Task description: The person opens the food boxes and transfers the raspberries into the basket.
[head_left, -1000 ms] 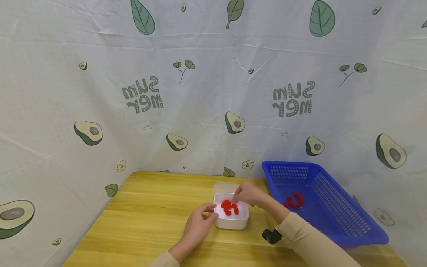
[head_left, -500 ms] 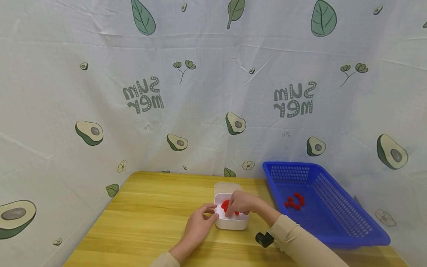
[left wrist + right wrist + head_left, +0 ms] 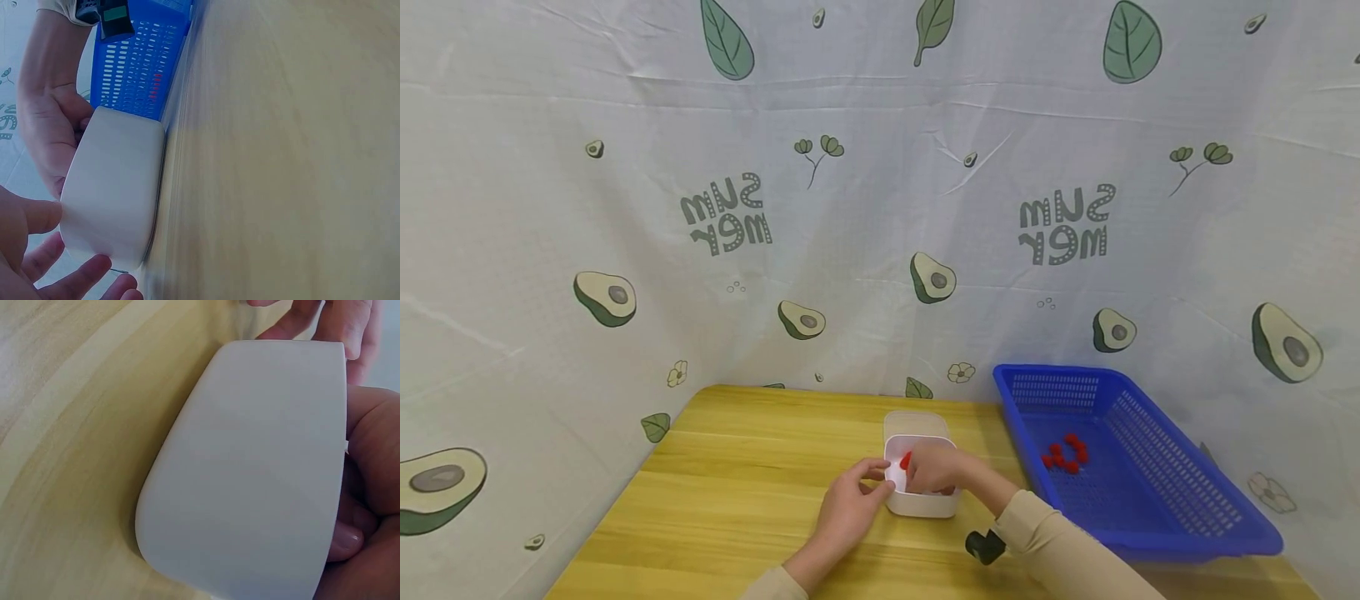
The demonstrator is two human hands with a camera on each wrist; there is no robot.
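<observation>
A small white box (image 3: 922, 505) stands on the table, its lid (image 3: 916, 423) lying back behind it. My left hand (image 3: 846, 504) rests thumb and fingertips against the box's left side, fingers spread and relaxed. In the left wrist view, that hand's fingertips touch the end of the box (image 3: 115, 181). My right hand (image 3: 934, 468) reaches down inside the box with bent fingers. Beside its fingers a red piece (image 3: 906, 460) shows; the hand covers the rest of the inside. The box wall (image 3: 250, 462) hides the fingertips in the right wrist view, so what they hold is hidden.
A blue perforated basket (image 3: 1142, 533) stands right of the box, near my right forearm, with several red pieces (image 3: 1072, 467) in it. A black device (image 3: 985, 547) is at my right wrist. Behind the wooden table (image 3: 737, 467) hangs a printed cloth (image 3: 850, 225).
My right hand has moved from the box's back right rim down into its middle, covering most of the red pieces there. The left hand keeps its place at the box's side.
</observation>
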